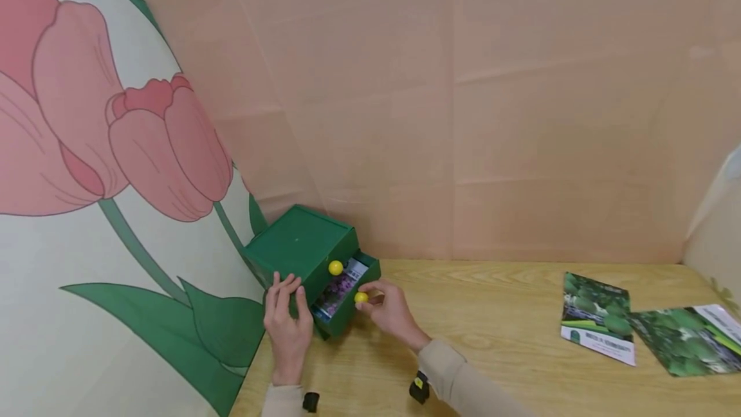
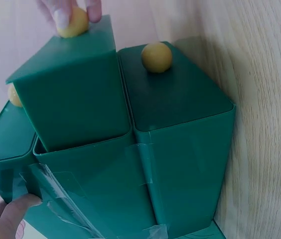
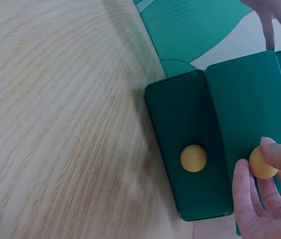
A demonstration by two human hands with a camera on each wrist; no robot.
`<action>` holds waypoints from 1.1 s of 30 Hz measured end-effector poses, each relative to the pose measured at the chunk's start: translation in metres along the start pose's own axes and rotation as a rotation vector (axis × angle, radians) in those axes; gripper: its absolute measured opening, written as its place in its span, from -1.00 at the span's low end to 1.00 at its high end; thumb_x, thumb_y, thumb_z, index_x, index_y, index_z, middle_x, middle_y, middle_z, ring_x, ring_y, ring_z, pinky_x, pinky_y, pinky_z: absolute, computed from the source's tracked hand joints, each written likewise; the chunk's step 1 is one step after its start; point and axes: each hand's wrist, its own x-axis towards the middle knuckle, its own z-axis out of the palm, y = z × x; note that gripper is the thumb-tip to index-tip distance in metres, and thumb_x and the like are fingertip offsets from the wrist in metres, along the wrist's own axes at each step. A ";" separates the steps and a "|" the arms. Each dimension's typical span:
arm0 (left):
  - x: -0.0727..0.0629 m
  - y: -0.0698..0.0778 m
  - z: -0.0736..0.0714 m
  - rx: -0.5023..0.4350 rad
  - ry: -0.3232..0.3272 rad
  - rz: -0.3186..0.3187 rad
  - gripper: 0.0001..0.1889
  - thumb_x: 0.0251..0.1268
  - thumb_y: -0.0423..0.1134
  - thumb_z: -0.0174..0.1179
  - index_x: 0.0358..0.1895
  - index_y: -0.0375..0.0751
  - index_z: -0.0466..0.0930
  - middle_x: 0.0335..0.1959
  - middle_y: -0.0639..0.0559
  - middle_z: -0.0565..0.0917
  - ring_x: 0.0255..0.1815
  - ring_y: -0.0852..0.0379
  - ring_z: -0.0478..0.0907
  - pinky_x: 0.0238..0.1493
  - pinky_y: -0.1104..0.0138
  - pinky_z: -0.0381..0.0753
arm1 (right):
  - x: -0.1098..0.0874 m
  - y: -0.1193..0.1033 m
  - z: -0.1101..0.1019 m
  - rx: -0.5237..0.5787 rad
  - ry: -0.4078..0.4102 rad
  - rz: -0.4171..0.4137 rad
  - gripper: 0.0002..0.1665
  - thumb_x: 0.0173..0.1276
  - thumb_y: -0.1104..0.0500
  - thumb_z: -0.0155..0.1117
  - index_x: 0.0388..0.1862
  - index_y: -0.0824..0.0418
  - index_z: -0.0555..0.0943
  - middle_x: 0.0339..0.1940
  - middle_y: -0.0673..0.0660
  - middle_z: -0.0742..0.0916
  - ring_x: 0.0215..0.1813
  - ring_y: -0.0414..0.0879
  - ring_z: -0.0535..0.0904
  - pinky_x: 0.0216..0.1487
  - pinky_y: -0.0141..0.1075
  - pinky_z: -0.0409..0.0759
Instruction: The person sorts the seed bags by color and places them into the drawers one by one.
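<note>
Nearest me, at seven o'clock on the green drawer cabinet (image 1: 295, 233), the left hand (image 1: 289, 330) rests its spread, fairly straight fingers against the edge, thumb on the side, not wrapped around anything. Across from it the right hand (image 1: 393, 314) pinches the round yellow knob (image 3: 262, 163) of the middle drawer (image 3: 247, 104) between thumb and fingertips, with just a knob's width between them; seen from above, the knob lies at ten o'clock from the palm. That drawer juts toward four o'clock, with a purple-flower packet (image 1: 338, 291) lying inside. I'd judge the whole thing light, stiff plastic, likely to skid without a steadying hand; the knob looks smooth and a bit slippery, yet remains the natural place to take hold. Drawers above and below sit in, the upper knob (image 1: 336, 268) and lower knob (image 3: 194, 158) untouched. Farther off, toward two o'clock on the wood-grain table (image 1: 463, 314), lie two packets printed with green leaves, a left packet (image 1: 596, 311) and a right packet (image 1: 686, 340). Behind everything hangs a creased salmon-coloured backdrop (image 1: 370, 95).
</note>
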 end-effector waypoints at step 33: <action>0.000 -0.001 -0.002 -0.013 -0.002 0.006 -0.73 0.29 -0.61 0.37 0.00 -0.33 0.78 0.06 -0.28 0.73 0.38 -0.42 0.56 0.64 0.34 0.35 | 0.017 -0.006 0.016 -0.083 0.000 -0.082 -0.78 0.32 0.39 0.56 -0.07 0.32 0.81 -0.18 0.17 0.74 -0.21 -0.11 0.76 -0.21 -0.45 0.79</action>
